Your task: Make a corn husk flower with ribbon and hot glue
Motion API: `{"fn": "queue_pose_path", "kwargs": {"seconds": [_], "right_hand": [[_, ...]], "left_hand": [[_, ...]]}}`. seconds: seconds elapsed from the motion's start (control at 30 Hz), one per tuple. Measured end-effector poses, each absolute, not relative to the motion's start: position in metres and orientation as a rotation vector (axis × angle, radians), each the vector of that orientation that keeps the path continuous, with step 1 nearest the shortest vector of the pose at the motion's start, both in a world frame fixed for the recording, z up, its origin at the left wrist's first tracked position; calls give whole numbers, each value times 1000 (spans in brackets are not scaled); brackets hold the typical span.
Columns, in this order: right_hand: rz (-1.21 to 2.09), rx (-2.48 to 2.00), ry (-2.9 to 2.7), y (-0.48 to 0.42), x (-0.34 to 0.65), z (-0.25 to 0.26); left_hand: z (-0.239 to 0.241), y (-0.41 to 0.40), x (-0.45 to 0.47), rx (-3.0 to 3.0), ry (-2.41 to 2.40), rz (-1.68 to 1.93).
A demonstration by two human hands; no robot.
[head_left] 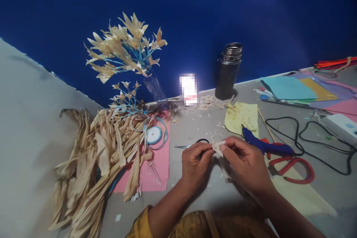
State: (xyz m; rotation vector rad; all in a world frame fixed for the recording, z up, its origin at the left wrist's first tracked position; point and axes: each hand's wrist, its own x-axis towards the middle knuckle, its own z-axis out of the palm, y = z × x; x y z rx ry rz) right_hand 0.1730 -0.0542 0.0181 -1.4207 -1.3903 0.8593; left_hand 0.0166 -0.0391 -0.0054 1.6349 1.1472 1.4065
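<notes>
Between my two hands is a small pale piece of dried corn husk (219, 148) with pointed, petal-like tips. The fingertips of my left hand (196, 165) pinch its left side. My right hand (247, 163) grips it from the right, thumb in front. A narrow strip hangs below the fingers; I cannot tell whether it joins the piece. Just behind my left hand lie black-handled scissors (203, 140), partly covered. Beyond my right hand rests a blue glue gun (267, 144), its nozzle over a yellow paper (245, 115). Red-handled scissors (306, 173) lie beside my right wrist.
Dried corn husks (92, 160) heap at left, partly over pink paper (161, 163) with a ribbon spool (154, 135). Husk flowers (125, 48) stand in a clear vase (154, 87). A dark flask (228, 72) stands near the blue wall. A black cord (315, 137) loops at right.
</notes>
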Motion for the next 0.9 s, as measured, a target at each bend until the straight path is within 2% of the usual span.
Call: {"fn": "queue_pose_path", "kwargs": {"seconds": [0.23, 0.43, 0.63, 0.9], "right_hand": [[858, -1419, -1392, -55, 178, 12], [819, -1352, -1835, -58, 177, 10], [523, -1034, -2594, -48, 171, 20], [301, -957, -2690, -28, 179, 1]], "left_hand": [[-9, -39, 14, 1434, 1241, 1355], [-5, -29, 8, 1193, 1305, 1360], [-2, -21, 1, 1177, 1324, 1423], [-1, -12, -6, 1141, 1343, 1462]]}}
